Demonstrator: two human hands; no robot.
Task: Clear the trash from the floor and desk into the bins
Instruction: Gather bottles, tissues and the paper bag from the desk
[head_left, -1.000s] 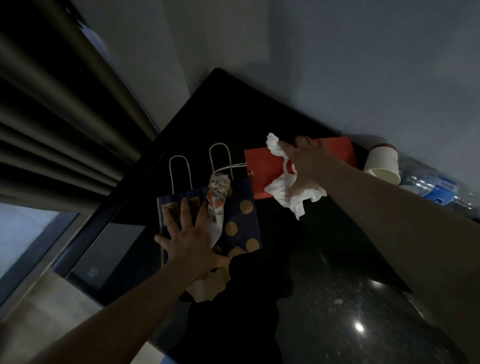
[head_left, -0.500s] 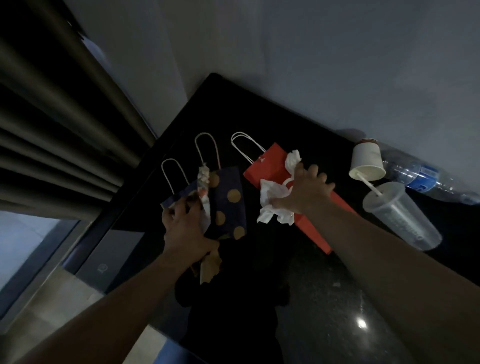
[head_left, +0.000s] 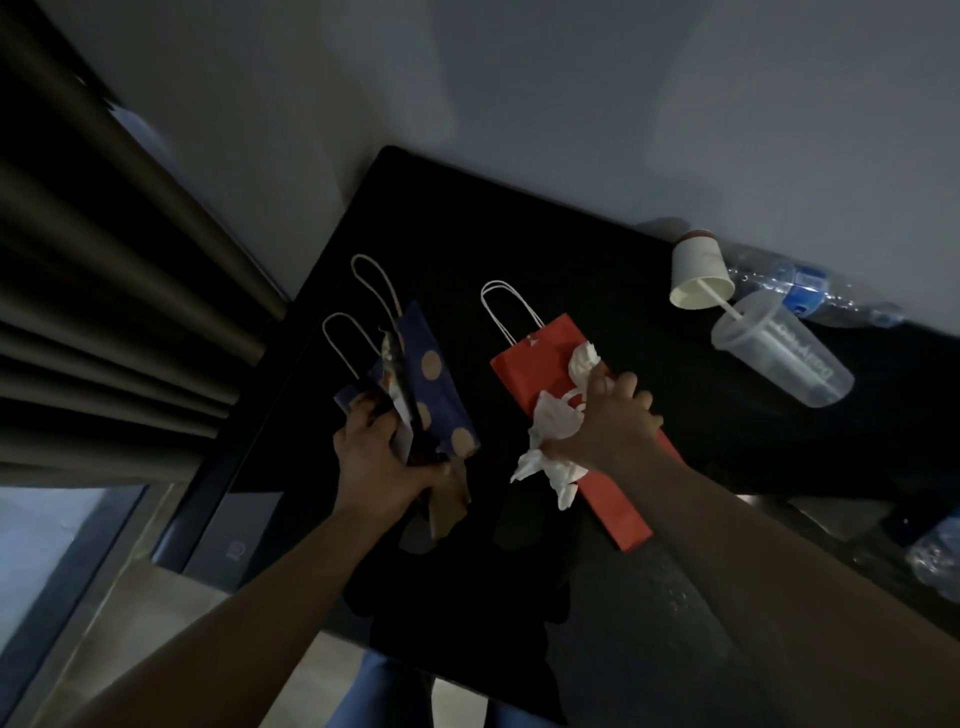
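I'm in a dim private room, a hotel room or bedroom by the look of it. A glossy black stone bench (head_left: 519, 249) fills the corner of a plain grey wall (head_left: 519, 78), and heavy pleated curtains (head_left: 104, 312) hang beside a window (head_left: 47, 545). The litter is personal: a blue dotted gift bag (head_left: 436, 374), a red gift bag (head_left: 540, 364), a tissue (head_left: 556, 421), a paper cup (head_left: 698, 270), a plastic cup (head_left: 779, 348) and a water bottle (head_left: 810, 288).

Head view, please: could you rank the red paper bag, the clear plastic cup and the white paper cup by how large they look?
1. red paper bag, clearly the largest.
2. clear plastic cup.
3. white paper cup, the smallest; it lies right beside the clear plastic cup, so nearness to the camera hardly affects that pair.
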